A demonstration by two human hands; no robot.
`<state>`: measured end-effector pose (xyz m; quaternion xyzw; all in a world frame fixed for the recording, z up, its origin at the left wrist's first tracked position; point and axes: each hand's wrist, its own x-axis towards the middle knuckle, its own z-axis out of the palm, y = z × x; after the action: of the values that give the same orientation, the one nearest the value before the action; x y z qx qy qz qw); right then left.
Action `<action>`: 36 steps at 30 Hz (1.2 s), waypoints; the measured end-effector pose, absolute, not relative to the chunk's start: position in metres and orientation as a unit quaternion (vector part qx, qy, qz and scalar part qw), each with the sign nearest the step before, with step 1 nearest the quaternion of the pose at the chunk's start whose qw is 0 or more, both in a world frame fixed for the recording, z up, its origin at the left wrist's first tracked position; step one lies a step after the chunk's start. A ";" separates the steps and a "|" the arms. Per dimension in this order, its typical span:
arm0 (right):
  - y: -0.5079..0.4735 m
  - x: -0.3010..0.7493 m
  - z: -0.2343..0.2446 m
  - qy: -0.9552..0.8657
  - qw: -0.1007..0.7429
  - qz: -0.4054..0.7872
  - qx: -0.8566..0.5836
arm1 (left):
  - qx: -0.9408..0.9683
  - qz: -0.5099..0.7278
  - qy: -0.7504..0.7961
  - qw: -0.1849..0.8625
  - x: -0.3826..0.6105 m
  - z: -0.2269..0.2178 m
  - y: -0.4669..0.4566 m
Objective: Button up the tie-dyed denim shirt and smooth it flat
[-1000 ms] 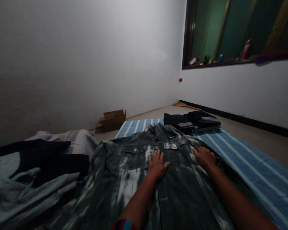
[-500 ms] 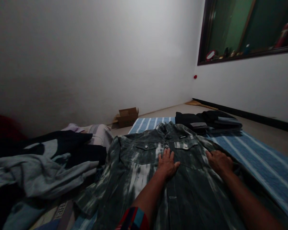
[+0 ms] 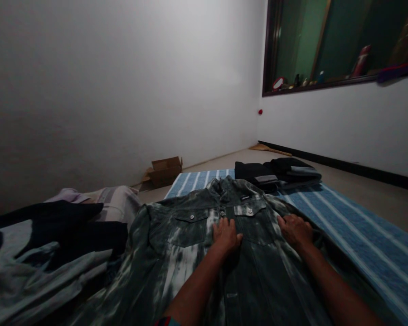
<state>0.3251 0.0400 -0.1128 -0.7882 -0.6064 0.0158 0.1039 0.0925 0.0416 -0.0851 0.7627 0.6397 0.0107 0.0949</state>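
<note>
A dark green denim jacket with white tie-dye-like streaks lies spread front up, its collar pointing away from me. Flap pockets with metal buttons sit on both sides of the chest. My left hand rests on the front placket just below the collar area, its fingers bent into the cloth and the thumb off to the side. At the jacket's right side, by the sleeve seam, my right hand has its fingers closed on the fabric. The fingertips of both hands are partly hidden.
Under the jacket is a blue striped sheet. Folded dark clothes lie at its far side. Loose clothes are heaped on the left. An open cardboard box stands by the white wall.
My view has turned slightly right. The left hand's spread fingers have bent in on the placket. My right hand keeps its place at the jacket's side.
</note>
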 end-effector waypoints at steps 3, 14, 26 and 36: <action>0.040 0.326 -0.113 -0.607 0.102 0.013 -0.788 | 0.761 0.057 0.643 0.067 0.110 -0.076 0.054; 0.041 0.327 -0.111 -0.611 0.083 0.010 -0.787 | 0.793 0.015 0.606 0.060 0.113 -0.123 0.085; 0.040 0.326 -0.108 -0.608 0.085 -0.001 -0.790 | 0.793 0.011 0.605 0.071 0.116 -0.116 0.084; 0.041 0.326 -0.108 -0.608 0.078 -0.006 -0.790 | 0.794 0.007 0.604 0.067 0.116 -0.115 0.084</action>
<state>0.3259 0.0410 -0.1078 -0.7899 -0.6082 -0.0065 0.0783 0.1164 0.0838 -0.1152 0.7942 0.6040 0.0067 0.0665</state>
